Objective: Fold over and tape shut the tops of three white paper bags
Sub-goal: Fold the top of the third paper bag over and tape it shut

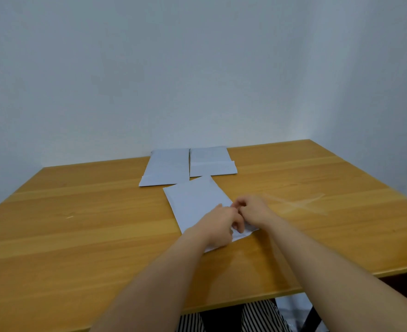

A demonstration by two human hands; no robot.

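Note:
Three white paper bags lie flat on a wooden table (78, 224). The near bag (195, 202) lies tilted in the middle. My left hand (221, 226) and my right hand (252, 210) meet over its near end, fingers curled and pinching the paper there; what exactly the fingertips hold is hidden. Two more bags lie side by side at the back: the left one (165, 167) and the right one (210, 161), whose near end shows a folded flap.
Strips of clear tape (298, 204) are stuck crosswise on the table to the right of my hands. A pale wall stands right behind the table. My striped trousers (257, 315) show below the near table edge.

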